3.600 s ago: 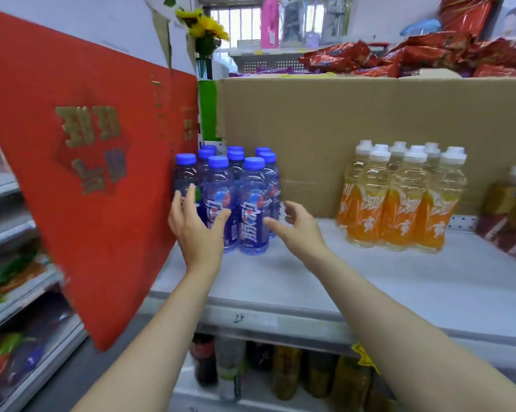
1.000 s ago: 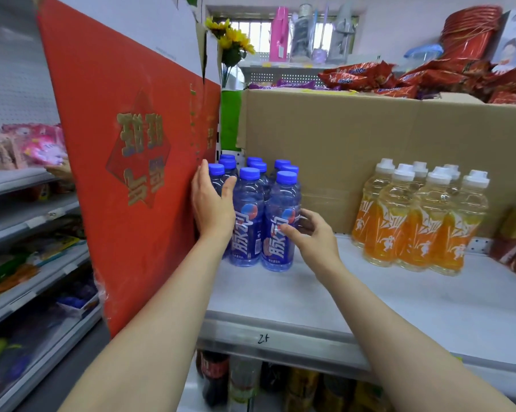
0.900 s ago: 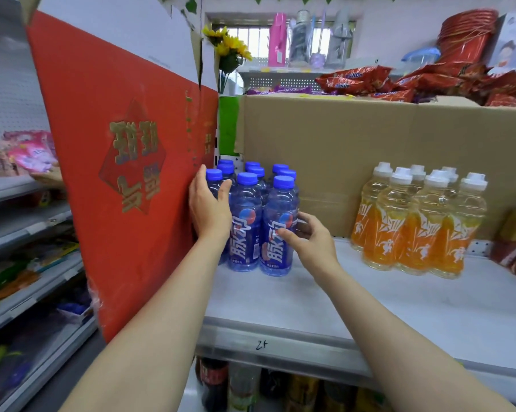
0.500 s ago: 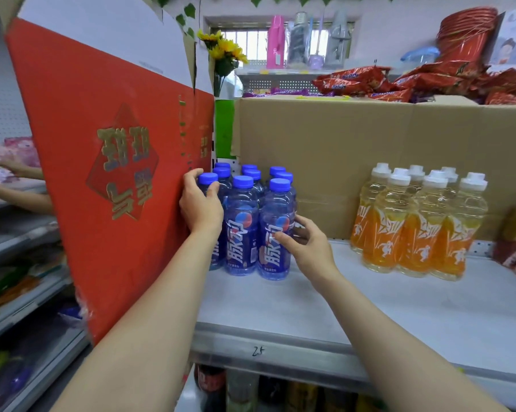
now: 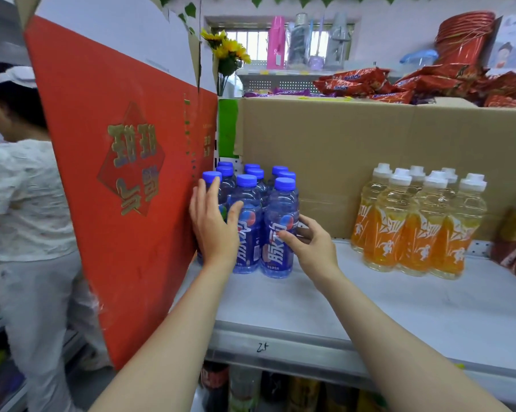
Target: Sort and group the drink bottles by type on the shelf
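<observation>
Because the blue bottles (image 5: 252, 221) stand as one tight block at the shelf's (image 5: 325, 304) left end, hard against the red box (image 5: 123, 173), both hands seem to be squaring them up. The left hand (image 5: 213, 226) lies flat-fingered, released, on the front-left bottle. The right hand (image 5: 311, 243) curls its grip round the front-right one. The orange bottles (image 5: 417, 224) keep their own cluster, well apart to the right, along the cardboard (image 5: 354, 138) at the back edge.
</observation>
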`<state>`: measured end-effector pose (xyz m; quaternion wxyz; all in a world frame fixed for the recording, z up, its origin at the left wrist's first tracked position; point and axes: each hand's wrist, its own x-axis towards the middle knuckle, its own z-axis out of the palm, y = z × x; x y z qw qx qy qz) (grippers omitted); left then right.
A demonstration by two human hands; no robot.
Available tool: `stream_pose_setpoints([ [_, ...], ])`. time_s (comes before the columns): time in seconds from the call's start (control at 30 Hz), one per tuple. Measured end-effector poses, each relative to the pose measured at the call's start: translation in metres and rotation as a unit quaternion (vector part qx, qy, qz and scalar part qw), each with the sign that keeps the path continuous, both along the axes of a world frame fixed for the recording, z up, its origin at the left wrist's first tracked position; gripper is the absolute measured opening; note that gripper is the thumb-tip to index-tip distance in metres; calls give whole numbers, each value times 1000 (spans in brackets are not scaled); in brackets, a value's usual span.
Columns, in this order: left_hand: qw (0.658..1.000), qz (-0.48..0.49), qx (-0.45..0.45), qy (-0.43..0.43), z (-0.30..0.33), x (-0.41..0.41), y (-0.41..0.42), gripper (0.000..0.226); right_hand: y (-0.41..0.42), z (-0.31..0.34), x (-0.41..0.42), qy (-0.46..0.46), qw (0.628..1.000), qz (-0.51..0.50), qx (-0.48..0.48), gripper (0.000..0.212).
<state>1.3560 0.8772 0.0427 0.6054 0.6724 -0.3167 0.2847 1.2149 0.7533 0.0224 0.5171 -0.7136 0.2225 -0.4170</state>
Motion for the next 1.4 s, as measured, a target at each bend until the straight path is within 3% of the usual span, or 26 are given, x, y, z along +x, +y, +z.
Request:
stream_pose_setpoints([
  [0.1,998,-25,29,-54,-5,-10,-2,68,0,-3,-1,-11,1000,-6,-4,64],
  [0.27,993,-107,43,-7,17,-9,-8,83,3,-2,-1,-20,1000,3,-4,59],
  [0.43,988,-112,102,24,27,-3,-15,84,0,-8,-4,16,1000,23,-7,48],
  [0.73,984,-147,81,60,28,1,-12,69,-8,-13,-5,25,999,29,-1,49],
  [1.03,984,-157,80,31,14,-9,-10,90,4,-10,-6,27,1000,4,-14,46],
  [1.4,984,-156,73,47,16,-6,-13,88,17,-7,-5,32,999,-28,5,52],
])
